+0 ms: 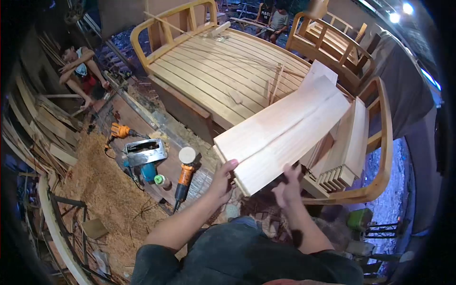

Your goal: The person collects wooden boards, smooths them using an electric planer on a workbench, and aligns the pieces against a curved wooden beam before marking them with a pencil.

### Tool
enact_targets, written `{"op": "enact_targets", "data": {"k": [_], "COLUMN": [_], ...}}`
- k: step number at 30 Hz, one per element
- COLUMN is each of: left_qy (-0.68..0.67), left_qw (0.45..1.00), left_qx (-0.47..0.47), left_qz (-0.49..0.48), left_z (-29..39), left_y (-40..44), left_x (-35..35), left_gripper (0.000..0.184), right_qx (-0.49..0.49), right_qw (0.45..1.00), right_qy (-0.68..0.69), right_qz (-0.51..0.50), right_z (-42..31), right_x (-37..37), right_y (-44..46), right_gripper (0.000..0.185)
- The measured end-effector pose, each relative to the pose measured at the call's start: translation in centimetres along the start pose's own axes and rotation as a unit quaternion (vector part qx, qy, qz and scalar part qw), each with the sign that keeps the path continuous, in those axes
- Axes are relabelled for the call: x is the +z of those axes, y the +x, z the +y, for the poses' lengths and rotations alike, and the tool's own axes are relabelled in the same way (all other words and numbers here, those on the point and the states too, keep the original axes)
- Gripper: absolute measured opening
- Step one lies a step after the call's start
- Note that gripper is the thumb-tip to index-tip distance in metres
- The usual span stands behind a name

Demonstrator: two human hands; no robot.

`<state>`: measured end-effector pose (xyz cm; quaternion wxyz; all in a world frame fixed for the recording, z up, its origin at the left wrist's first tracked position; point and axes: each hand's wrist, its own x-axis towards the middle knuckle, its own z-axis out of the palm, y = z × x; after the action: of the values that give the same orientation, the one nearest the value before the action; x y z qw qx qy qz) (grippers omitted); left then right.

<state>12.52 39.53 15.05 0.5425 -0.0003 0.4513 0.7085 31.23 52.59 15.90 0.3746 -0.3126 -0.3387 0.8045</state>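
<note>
Two long pale wooden boards (285,135) lie side by side in front of me, tilted, their far ends over the slatted bed frame. My left hand (222,183) is closed on their near left corner, its thumb on top and the other fingers beneath. At the near right edge, my right hand (288,189) holds the boards from the side, with part of its fingers hidden under the wood. Another pale board (319,71) shows beyond their far end. To the right, a stack of similar boards (344,152) rests against a curved bed end.
The slatted bed frame (199,66) fills the space ahead. On the workbench at left lie an orange drill (121,132), an upturned power tool with a metal base (146,152), an orange grinder (185,178) and a small bottle (162,181). Sawdust (104,190) covers the floor. A person (80,71) sits at far left.
</note>
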Motion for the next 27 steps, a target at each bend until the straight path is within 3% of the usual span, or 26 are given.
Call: {"op": "enact_targets", "data": {"k": [3,4,6,8,10,11,12,13,15,16,21,24,27], "left_qy": [-0.044,-0.058,-0.072,-0.099,0.009,-0.005,0.017,0.010,0.014,0.064,-0.056,-0.061,-0.068], "left_qw": [0.999,0.997,0.996,0.992,0.998,0.998,0.998,0.999,0.989,0.982,0.979,0.980,0.974], "left_qx": [0.027,0.039,0.045,0.070,-0.006,-0.048,-0.042,0.022,0.134,0.169,0.195,0.177,0.215], "left_qz": [-0.014,-0.014,-0.023,-0.039,-0.061,-0.036,-0.040,-0.043,0.058,0.046,-0.010,0.064,0.032], "left_z": [-0.1,-0.3,-1.0,-1.7,-0.6,-1.6,0.5,-1.7,-2.0,-1.0,2.3,2.2,3.7], "left_y": [-0.9,-1.3,-1.3,-2.4,-3.1,-2.5,-4.6,-2.2,-1.8,-2.9,-10.0,-15.3,-24.6], "left_x": [-2.1,-2.5,-3.6,-3.8,-4.6,-5.3,-4.1,-5.9,-7.3,-8.0,-15.1,-21.3,-27.2], "left_gripper": [0.069,0.067,0.064,0.064,0.062,0.060,0.061,0.062,0.083,0.091,0.086,0.083,0.083], "right_qx": [0.053,0.021,-0.093,-0.128,-0.131,-0.085,-0.102,-0.119,-0.196,-0.209,-0.108,-0.048,-0.031], "right_qw": [0.996,0.996,0.993,0.988,0.990,0.993,0.991,0.988,0.955,0.951,0.985,0.995,0.996], "right_qy": [0.075,0.088,-0.033,-0.067,-0.022,-0.013,-0.043,-0.073,-0.178,-0.180,-0.111,-0.084,-0.080], "right_qz": [0.008,0.002,0.063,0.049,0.048,0.075,0.072,0.065,0.130,0.141,0.078,0.033,-0.030], "right_z": [-4.6,-7.0,-9.7,-9.0,-9.7,-10.6,-9.7,-9.0,-7.5,-7.1,-0.8,3.0,7.1], "right_x": [-5.7,-5.4,-5.0,-10.8,-8.2,-1.3,-3.8,-6.0,-2.7,-2.1,1.6,5.1,10.2], "right_y": [5.5,7.4,10.6,16.7,15.2,10.5,11.6,13.2,9.5,7.8,0.1,-2.7,-6.8], "right_gripper": [0.092,0.085,0.074,0.072,0.068,0.067,0.072,0.077,0.069,0.070,0.073,0.075,0.078]}}
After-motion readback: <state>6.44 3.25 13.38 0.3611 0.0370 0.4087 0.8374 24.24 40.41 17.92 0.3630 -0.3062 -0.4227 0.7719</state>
